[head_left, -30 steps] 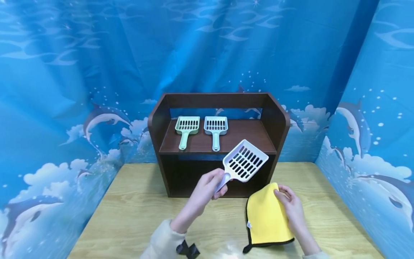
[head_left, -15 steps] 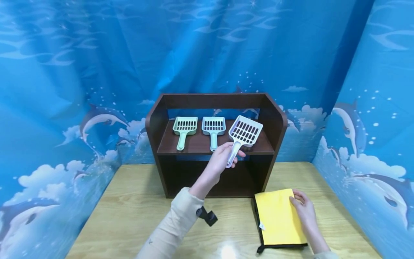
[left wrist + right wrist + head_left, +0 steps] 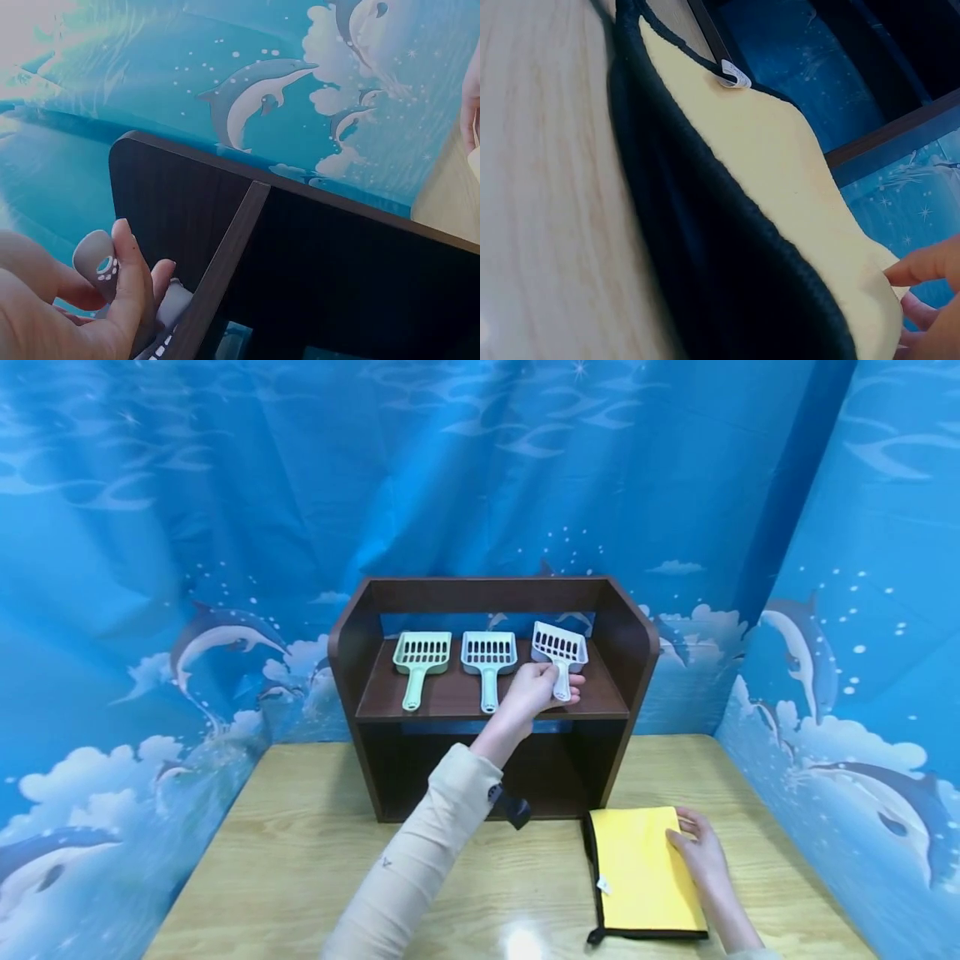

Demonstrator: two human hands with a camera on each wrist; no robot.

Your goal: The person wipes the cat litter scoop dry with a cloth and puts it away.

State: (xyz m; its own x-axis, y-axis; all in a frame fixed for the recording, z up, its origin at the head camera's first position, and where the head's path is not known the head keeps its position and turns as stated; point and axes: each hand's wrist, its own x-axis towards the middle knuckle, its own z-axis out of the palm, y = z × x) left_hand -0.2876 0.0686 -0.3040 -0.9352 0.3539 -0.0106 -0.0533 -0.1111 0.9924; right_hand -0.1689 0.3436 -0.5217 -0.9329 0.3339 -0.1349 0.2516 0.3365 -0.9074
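My left hand (image 3: pixel 534 690) grips the handle of a pale lilac-white litter scoop (image 3: pixel 559 645) over the right part of the upper shelf. Its slotted pan points to the back and sits a little askew. In the left wrist view, the thumb and fingers wrap the scoop handle (image 3: pixel 96 255) beside the shelf's side panel. A green litter scoop (image 3: pixel 422 653) and a light blue one (image 3: pixel 489 653) lie to its left, handles forward. My right hand (image 3: pixel 702 850) pinches the right edge of a folded yellow cloth (image 3: pixel 647 868) with black trim on the table.
The dark brown two-tier shelf (image 3: pixel 491 720) stands at the back of the wooden table (image 3: pixel 300 860). Its raised side panels flank the scoops. A blue dolphin-print curtain (image 3: pixel 480 468) hangs behind and along both sides.
My left hand has carried the lilac-white scoop up and back from in front of the shelf onto its upper tier. The right hand has lowered the yellow cloth flat to the table.
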